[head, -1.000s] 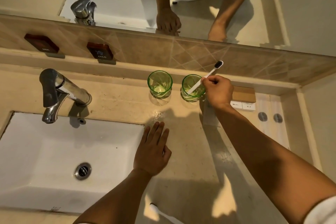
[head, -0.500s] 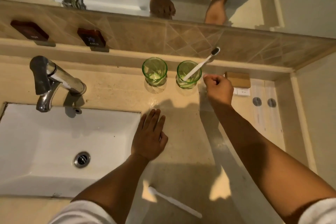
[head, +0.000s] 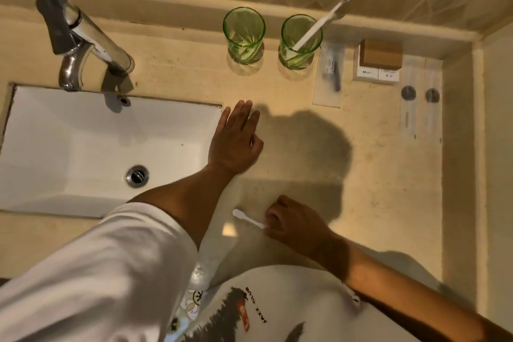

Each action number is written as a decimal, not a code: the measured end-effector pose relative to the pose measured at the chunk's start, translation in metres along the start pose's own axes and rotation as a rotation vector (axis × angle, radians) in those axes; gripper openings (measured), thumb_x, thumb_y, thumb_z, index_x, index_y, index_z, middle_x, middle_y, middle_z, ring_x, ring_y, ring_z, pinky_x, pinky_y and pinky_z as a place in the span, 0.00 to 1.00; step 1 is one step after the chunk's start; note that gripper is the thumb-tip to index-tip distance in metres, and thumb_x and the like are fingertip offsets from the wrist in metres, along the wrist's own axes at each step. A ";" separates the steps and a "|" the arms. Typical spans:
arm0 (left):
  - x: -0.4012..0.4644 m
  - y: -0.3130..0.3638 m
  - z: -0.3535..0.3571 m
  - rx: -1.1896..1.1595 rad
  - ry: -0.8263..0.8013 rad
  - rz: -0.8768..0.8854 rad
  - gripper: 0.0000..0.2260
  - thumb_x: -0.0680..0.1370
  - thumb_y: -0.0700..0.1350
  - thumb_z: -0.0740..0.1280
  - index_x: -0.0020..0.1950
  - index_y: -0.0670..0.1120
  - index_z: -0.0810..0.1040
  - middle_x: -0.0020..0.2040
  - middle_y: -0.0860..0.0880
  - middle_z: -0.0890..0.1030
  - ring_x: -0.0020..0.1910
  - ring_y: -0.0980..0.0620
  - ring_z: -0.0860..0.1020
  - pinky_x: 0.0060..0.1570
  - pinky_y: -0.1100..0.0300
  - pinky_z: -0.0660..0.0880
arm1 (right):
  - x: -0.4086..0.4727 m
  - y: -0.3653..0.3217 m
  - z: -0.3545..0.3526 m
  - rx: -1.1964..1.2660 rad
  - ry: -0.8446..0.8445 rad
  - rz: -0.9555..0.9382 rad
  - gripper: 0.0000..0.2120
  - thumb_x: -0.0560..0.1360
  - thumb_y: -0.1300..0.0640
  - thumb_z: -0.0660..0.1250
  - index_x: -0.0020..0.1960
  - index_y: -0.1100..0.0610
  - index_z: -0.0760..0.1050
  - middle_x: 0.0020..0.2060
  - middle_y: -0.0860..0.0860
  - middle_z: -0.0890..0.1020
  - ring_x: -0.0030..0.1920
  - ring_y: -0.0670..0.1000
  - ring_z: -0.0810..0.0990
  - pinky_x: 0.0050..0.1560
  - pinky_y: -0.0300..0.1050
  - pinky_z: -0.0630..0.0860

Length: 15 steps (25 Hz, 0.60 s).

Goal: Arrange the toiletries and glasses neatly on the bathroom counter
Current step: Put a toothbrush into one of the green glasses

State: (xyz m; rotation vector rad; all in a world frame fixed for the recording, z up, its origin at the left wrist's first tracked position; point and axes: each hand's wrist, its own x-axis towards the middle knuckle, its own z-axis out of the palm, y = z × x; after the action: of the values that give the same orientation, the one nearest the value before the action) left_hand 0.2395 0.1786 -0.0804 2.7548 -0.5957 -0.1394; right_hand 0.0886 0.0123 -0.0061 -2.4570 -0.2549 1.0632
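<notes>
Overhead view of a bathroom table (head: 374, 175). Two green glasses stand side by side at the back: the left glass (head: 244, 36) holds nothing visible, and the right glass (head: 301, 41) holds a toothbrush (head: 322, 19) leaning right, dark bristles uppermost. The left hand (head: 236, 141) lies flat beside the sink (head: 83, 147), its fingers (head: 244, 114) extended and loosely together. The right hand (head: 294, 223), near the front edge, has fingers closed around a second white toothbrush (head: 247, 219) lying on the table.
</notes>
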 end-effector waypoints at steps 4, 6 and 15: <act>0.000 0.001 -0.003 -0.012 -0.006 0.003 0.26 0.79 0.49 0.59 0.76 0.43 0.68 0.79 0.42 0.64 0.80 0.44 0.58 0.78 0.43 0.54 | -0.006 -0.009 0.018 -0.122 0.037 0.018 0.15 0.78 0.44 0.63 0.58 0.53 0.74 0.55 0.51 0.76 0.53 0.55 0.78 0.52 0.52 0.76; 0.000 -0.001 -0.001 -0.016 -0.005 0.003 0.26 0.79 0.50 0.59 0.76 0.43 0.67 0.79 0.41 0.64 0.80 0.44 0.58 0.78 0.44 0.53 | -0.005 -0.006 0.020 -0.121 0.015 0.014 0.13 0.79 0.46 0.62 0.58 0.53 0.76 0.55 0.51 0.78 0.54 0.54 0.79 0.54 0.51 0.76; 0.002 -0.003 -0.001 -0.052 -0.005 -0.019 0.26 0.80 0.51 0.58 0.77 0.44 0.67 0.80 0.44 0.63 0.81 0.46 0.54 0.79 0.45 0.53 | 0.043 0.018 -0.108 0.335 0.508 0.158 0.07 0.78 0.51 0.69 0.41 0.48 0.82 0.34 0.41 0.82 0.37 0.40 0.80 0.39 0.31 0.72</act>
State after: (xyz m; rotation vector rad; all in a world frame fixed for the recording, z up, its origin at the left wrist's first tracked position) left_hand 0.2424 0.1805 -0.0799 2.7111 -0.5594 -0.1637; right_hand 0.1964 -0.0243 0.0224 -2.3620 0.2605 0.4573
